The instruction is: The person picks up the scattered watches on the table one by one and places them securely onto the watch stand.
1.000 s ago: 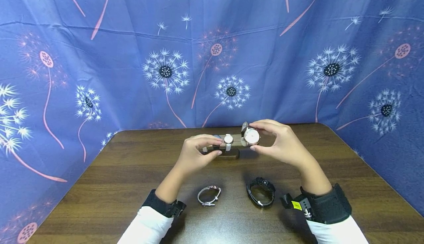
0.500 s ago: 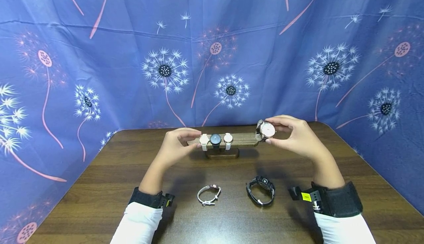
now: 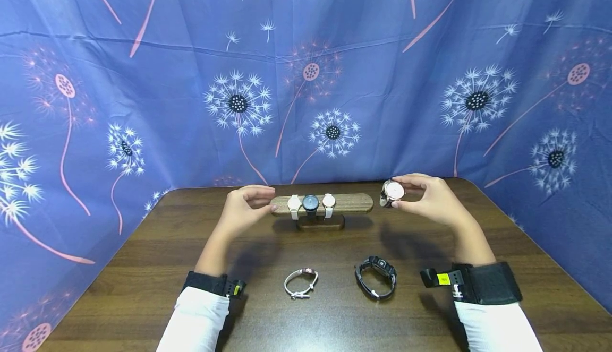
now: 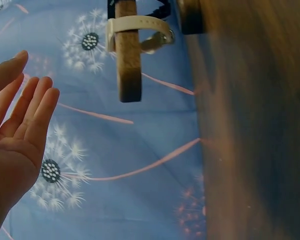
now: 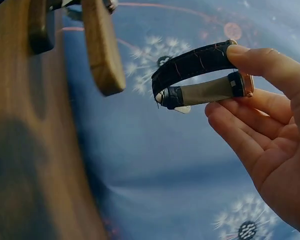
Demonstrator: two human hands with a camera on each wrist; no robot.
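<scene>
My right hand [image 3: 432, 200] pinches a watch [image 3: 394, 190] with a pale round face, just off the right end of the wooden watch stand [image 3: 354, 202]. In the right wrist view its black strap [image 5: 195, 61] forms a closed loop, apart from the stand. My left hand [image 3: 239, 211] is beside the stand's left end, holding nothing. The left wrist view shows the left fingers [image 4: 37, 117] loosely extended, apart from the wood. Three watches sit on the stand: a white-strapped one [image 3: 294, 203], a black one [image 3: 311, 203] and a smaller white-strapped one [image 3: 329, 202].
Nearer on the brown table [image 3: 201, 251] lie a thin white-strapped watch [image 3: 301, 283] and a chunky black watch [image 3: 376, 277]. A blue cloth [image 3: 287, 102] with dandelion prints hangs behind the table.
My right hand has carried its watch rightward, away from the stand. The left hand has moved left from the watches on the stand to beyond its left end.
</scene>
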